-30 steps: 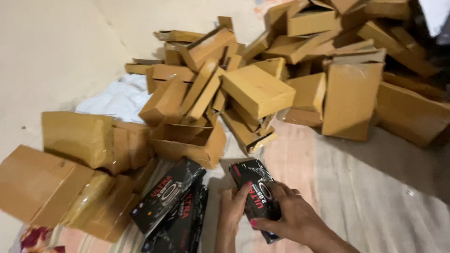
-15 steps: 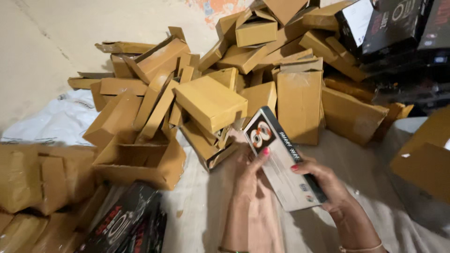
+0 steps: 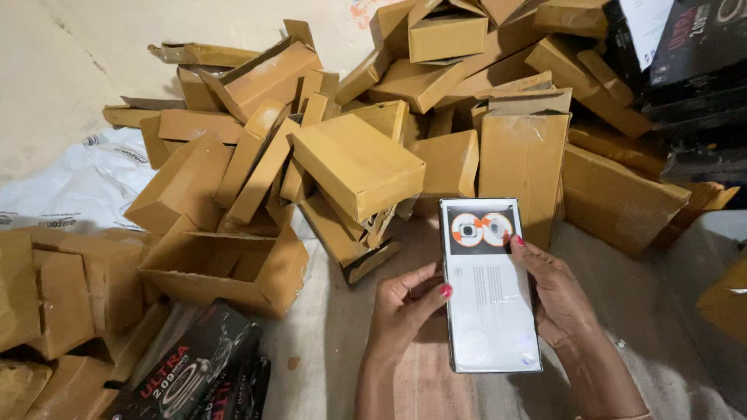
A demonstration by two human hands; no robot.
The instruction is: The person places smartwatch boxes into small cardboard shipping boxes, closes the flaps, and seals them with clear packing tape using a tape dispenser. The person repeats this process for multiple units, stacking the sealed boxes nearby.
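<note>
A: Flat retail box [image 3: 489, 288], white back panel now facing up; a second ago its black printed face showed, lower by the black boxes [image 3: 194, 373].

B: Left hand [image 3: 401, 311] and right hand [image 3: 556, 299]: fingers clasp its long edges.

A: Beneath: cloth-covered floor [image 3: 334, 334]; behind, heaped brown cartons [image 3: 358, 159].

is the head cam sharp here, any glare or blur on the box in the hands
Head view: the white box is sharp, evenly lit, without glare; both hands, left and right, show no motion blur; the cardboard pile is in focus; the top right corner with black boxes is darker.
</note>
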